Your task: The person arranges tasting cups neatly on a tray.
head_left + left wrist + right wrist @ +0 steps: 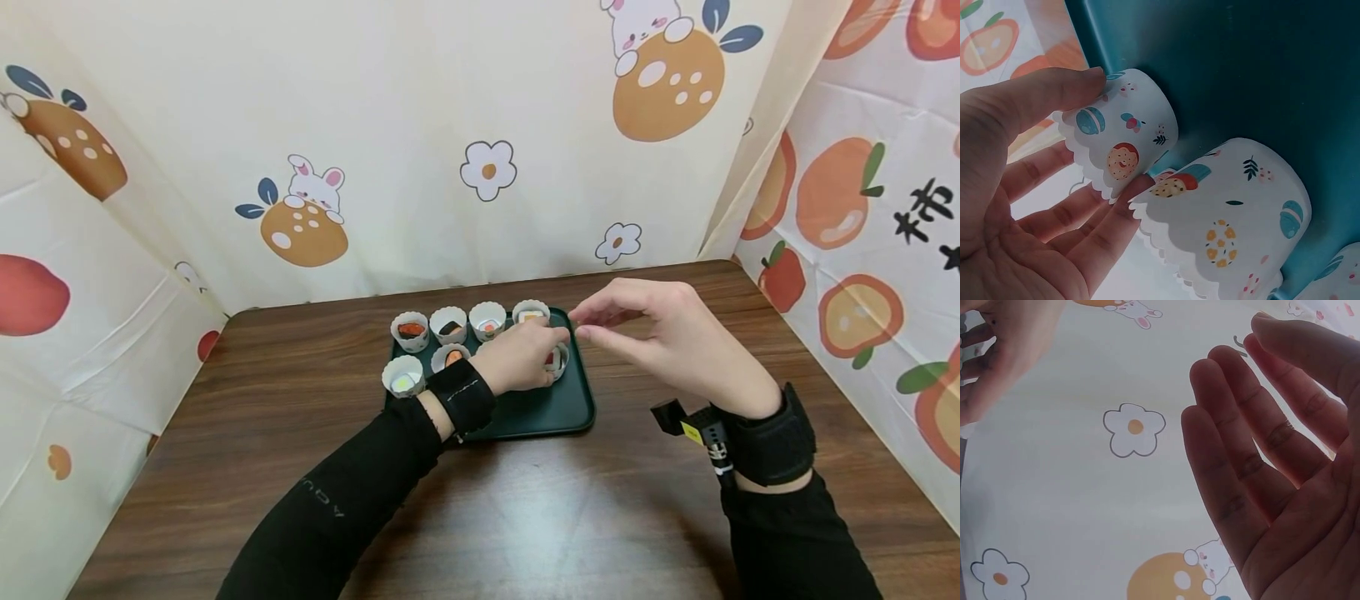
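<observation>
My left hand [521, 358] reaches over the dark green tray [576, 408]. It grips a white scalloped paper baking cup [1138, 128] with a printed pattern, its thumb on one side and fingers on the other. In the left wrist view a second patterned paper cup [1229, 206] stands against the fingertips. My right hand [663, 329] hovers off the tray's right side, fingers loosely bent and holding nothing. The right wrist view shows its fingers [1222, 456] apart from any object. Part of the front row is hidden behind the left hand.
More paper cups stand in two rows on the tray, with small items inside: an orange-red piece in the back-left cup [410, 342], a yellow-green one in the front-left cup [401, 387]. The wooden table [300, 400] meets printed curtains [420, 100] behind and at both sides.
</observation>
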